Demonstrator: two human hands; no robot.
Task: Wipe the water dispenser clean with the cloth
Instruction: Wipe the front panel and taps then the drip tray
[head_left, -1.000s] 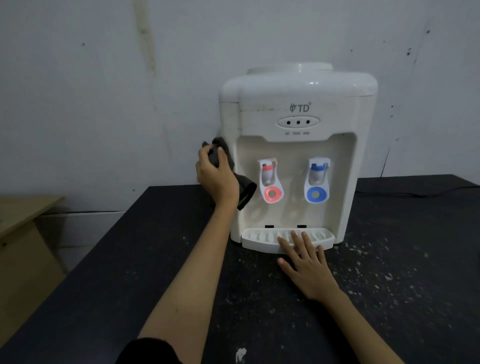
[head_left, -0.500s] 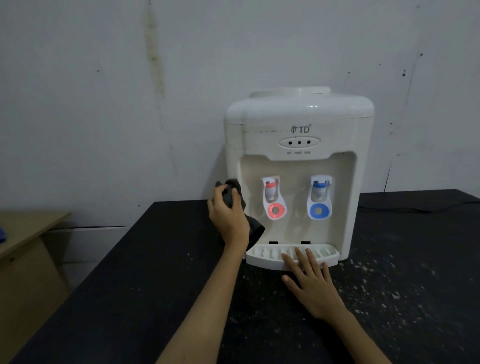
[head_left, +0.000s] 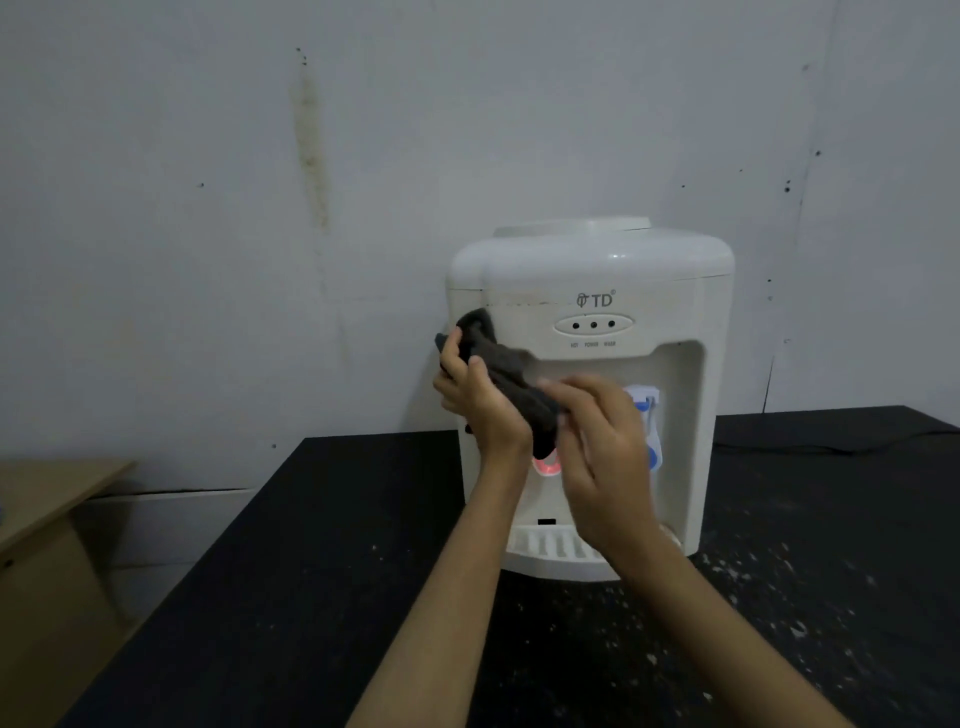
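Note:
A white tabletop water dispenser (head_left: 675, 291) stands on a black table (head_left: 311, 597) against the wall. It has a blue tap (head_left: 647, 410) and a red tap (head_left: 548, 465), the red one mostly hidden by my hands. My left hand (head_left: 478, 400) grips a dark grey cloth (head_left: 511, 371) at the dispenser's front left edge. My right hand (head_left: 602, 441) is raised in front of the tap recess and pinches the cloth's lower end. The drip tray (head_left: 545, 545) shows below my wrists.
A wooden desk (head_left: 47, 499) stands at the lower left beside the table. A black cable (head_left: 831, 447) runs along the table behind the dispenser on the right. White specks litter the table to the right of the dispenser. The grey wall is close behind.
My left hand has brought the cloth up from the dispenser's lower left side to its front left edge. My right hand has left the table by the drip tray and taken the cloth's end.

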